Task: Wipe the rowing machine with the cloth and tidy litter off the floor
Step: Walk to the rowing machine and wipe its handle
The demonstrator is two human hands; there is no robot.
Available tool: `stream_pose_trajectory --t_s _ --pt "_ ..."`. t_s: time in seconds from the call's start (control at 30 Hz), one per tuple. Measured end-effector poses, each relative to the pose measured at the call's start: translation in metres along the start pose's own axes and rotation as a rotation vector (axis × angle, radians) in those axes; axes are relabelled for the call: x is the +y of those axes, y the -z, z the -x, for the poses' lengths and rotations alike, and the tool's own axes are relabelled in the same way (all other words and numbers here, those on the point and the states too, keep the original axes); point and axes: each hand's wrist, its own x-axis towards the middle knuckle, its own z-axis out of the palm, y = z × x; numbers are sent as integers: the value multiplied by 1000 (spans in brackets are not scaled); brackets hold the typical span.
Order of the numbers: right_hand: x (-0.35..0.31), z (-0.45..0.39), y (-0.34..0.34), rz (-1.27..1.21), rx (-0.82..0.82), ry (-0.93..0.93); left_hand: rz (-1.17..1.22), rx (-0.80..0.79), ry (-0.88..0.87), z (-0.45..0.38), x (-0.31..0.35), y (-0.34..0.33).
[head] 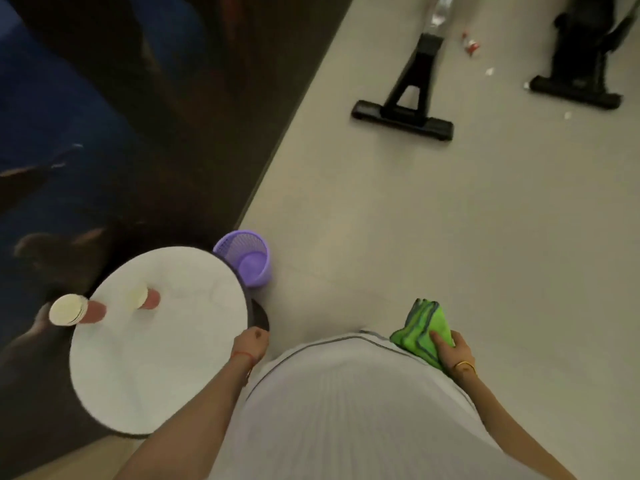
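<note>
Looks like the very start of things, judging by the layout: nothing's been wiped yet and the litter is untouched. A folded green cloth [424, 332] is gripped in the right hand [450, 351], held close by the hip. The left hand [251, 342] is closed on the rim of a round white tabletop [156, 358], so it's taken up for now.

The rowing machine [410, 88] is well apart from the hands, up at the far end of the floor [450, 237], with only its black foot and rail seen. Scraps of litter [471, 46] are scattered between it and another dark machine [578, 64] beside it.

Next move, as a guess: the tabletop gets let go and the gap to the rower gets closed, cloth brought along.

Containers: a purple mesh bin [246, 258] is parked on the floor just beside the tabletop, and it appears empty, bare bottom showing. Two paper cups [78, 310] are standing on the tabletop, one near the rim; the contents can't be told.
</note>
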Motion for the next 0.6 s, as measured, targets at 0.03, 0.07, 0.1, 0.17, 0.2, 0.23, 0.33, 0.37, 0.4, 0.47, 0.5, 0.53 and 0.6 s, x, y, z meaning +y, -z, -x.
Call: stream_pose_trajectory --t_s 0.03,0.07,0.1,0.17,0.2,0.23,0.33,0.37,0.4,0.47,0.5,0.53,0.6 --pt "8 -10 14 -49 13 -60 8 -21 -8 -25 10 -12" --pt "14 -18 28 -98 23 -114 11 -26 -18 -45 22 -22" --pt "18 -25 41 -144 37 -157 -1 -43 -33 -58 40 -30" --pt "18 -40 63 -219 56 -208 -41 -67 -67 -50 95 -36" --pt "15 -48 73 -254 60 -223 -39 -79 -87 -37 125 -36" --pt "11 -58 81 -286 62 -233 -36 -86 -107 -21 156 -34" --pt "-5 -97 105 -345 81 -245 -71 -138 -105 -35 208 -43" --pt "-13 -112 112 -356 93 -246 -82 -159 -90 -46 221 -46" --pt "-22 -126 119 -363 103 -250 -89 -174 -84 -67 231 -51" --pt "-43 -153 133 -369 121 -245 -137 -190 -94 -88 267 -59" --pt "-57 -162 141 -372 131 -238 -148 -189 -102 -87 293 -60" --pt "-71 -173 148 -369 135 -238 -170 -193 -115 -90 319 -61" --pt "-97 -193 163 -359 147 -242 -289 -221 -147 -95 375 -63"
